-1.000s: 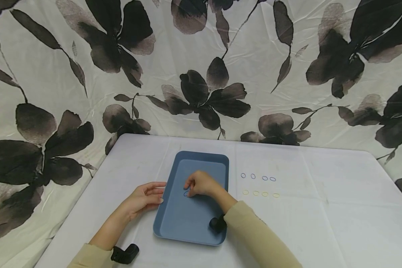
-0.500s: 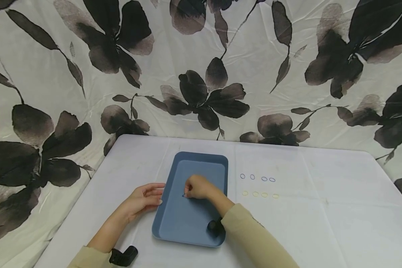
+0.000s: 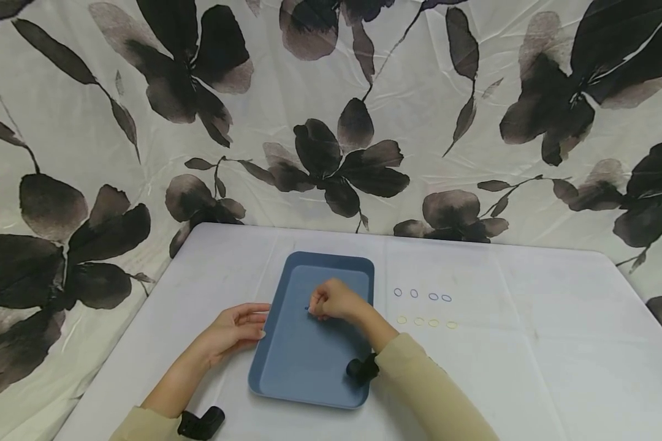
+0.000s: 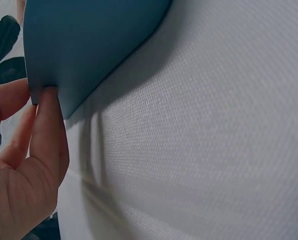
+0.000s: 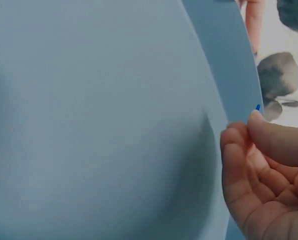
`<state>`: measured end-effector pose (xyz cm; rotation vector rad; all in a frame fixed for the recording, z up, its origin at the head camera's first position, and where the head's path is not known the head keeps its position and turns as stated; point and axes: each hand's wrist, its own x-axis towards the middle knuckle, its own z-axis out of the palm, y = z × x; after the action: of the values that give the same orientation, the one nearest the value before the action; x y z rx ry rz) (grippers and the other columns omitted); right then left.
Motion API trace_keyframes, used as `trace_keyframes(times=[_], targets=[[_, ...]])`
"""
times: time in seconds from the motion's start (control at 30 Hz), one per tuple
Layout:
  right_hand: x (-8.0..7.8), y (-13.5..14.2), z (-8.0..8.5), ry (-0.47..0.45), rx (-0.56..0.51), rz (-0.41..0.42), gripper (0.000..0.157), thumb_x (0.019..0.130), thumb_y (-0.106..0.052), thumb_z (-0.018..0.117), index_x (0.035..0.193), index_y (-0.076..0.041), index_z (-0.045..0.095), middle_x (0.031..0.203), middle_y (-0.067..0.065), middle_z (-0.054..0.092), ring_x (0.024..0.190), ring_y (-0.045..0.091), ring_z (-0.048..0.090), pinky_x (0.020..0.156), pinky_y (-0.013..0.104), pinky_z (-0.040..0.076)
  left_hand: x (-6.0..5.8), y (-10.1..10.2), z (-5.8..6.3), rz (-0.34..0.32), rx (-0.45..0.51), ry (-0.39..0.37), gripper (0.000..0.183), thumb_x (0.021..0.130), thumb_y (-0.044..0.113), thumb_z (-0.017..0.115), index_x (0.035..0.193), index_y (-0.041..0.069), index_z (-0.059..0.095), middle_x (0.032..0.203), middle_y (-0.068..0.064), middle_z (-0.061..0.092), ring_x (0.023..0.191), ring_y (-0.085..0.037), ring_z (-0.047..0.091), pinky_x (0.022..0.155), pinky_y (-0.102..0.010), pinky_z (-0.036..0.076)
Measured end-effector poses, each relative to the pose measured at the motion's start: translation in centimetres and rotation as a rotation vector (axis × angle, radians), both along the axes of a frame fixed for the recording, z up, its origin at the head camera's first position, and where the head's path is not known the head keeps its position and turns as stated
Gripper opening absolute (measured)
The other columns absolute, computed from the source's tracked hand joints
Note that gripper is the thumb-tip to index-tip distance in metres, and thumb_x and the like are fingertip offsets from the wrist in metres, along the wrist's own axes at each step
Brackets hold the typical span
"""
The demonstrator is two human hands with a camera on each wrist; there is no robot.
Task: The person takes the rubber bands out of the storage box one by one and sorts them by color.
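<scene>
A blue tray [image 3: 309,367] lies on the white table. Above its middle, my right hand [image 3: 336,300] pinches a small, thin blue rubber band between thumb and index finger. In the right wrist view just a short bit of the blue rubber band [image 5: 258,107] sticks out past the thumb tip; the fingers hide the rest. At the tray's left side, my left hand [image 3: 228,331] touches the rim with fairly straight fingers. The left wrist view has the thumb of that hand [image 4: 19,185] against the tray's outer wall [image 4: 89,45].
To the right of the tray lies a row of several blue rubber bands [image 3: 414,293]. Nearer to me is a row of several yellow rubber bands [image 3: 418,321]. A white cloth with dark flowers [image 3: 320,159] hangs behind the table.
A second ago the blue loop showed open on the tray under my right fingers. Those fingers closed on it, and the hand has moved slightly up and right. My left hand stays at the rim.
</scene>
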<state>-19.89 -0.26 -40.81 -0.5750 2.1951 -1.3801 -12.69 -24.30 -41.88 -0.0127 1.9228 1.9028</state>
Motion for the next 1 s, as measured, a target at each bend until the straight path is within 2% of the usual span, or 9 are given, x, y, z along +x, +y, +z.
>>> trace_keyframes(times=[0.17, 0.37, 0.47, 0.7, 1.0], targets=[[-0.3, 0.3, 0.4, -0.029, -0.057, -0.072, 0.012, 0.081, 0.012, 0.056, 0.074, 0.007, 0.064, 0.065, 0.007, 0.061, 0.060, 0.018, 0.058, 0.061, 0.032, 0.052, 0.0, 0.0, -0.1, -0.003, 0.008, 0.000, 0.065, 0.081, -0.007, 0.061, 0.137, -0.014, 0.030, 0.114, -0.013, 0.057, 0.094, -0.012, 0.060, 0.076, -0.025, 0.051], [-0.5, 0.7, 0.8, -0.056, -0.126, -0.141, 0.004, 0.083, 0.004, 0.064, 0.082, 0.006, 0.067, 0.069, 0.010, 0.064, 0.073, 0.035, 0.063, 0.068, 0.039, 0.054, 0.0, -0.1, -0.1, -0.004, 0.007, 0.006, 0.065, 0.081, -0.007, 0.062, 0.137, -0.014, 0.030, 0.115, -0.012, 0.057, 0.095, -0.011, 0.060, 0.075, -0.025, 0.051], [-0.6, 0.8, 0.7, -0.067, -0.150, -0.154, 0.008, 0.083, 0.002, 0.065, 0.088, 0.008, 0.067, 0.075, 0.016, 0.066, 0.076, 0.036, 0.063, 0.071, 0.041, 0.053, 0.1, -0.1, -0.1, -0.004, 0.002, 0.006, 0.065, 0.081, -0.006, 0.062, 0.137, -0.014, 0.030, 0.113, -0.011, 0.058, 0.095, -0.011, 0.060, 0.075, -0.024, 0.051], [-0.6, 0.9, 0.7, -0.080, -0.167, -0.167, 0.012, 0.083, 0.003, 0.065, 0.093, 0.009, 0.067, 0.079, 0.013, 0.068, 0.068, 0.017, 0.064, 0.069, 0.034, 0.054, 0.2, -0.1, -0.1, 0.004, -0.003, -0.001, 0.065, 0.080, -0.006, 0.063, 0.137, -0.014, 0.031, 0.113, -0.011, 0.058, 0.094, -0.011, 0.060, 0.076, -0.025, 0.051], [-1.3, 2.5, 1.3, -0.080, -0.158, -0.152, 0.018, 0.083, 0.002, 0.065, 0.099, 0.011, 0.065, 0.091, 0.024, 0.067, 0.071, 0.018, 0.066, 0.070, 0.032, 0.054, 0.1, 0.0, 0.1, 0.008, -0.010, 0.006, 0.065, 0.080, -0.007, 0.062, 0.136, -0.014, 0.031, 0.121, -0.019, 0.054, 0.097, -0.013, 0.060, 0.076, -0.025, 0.051]])
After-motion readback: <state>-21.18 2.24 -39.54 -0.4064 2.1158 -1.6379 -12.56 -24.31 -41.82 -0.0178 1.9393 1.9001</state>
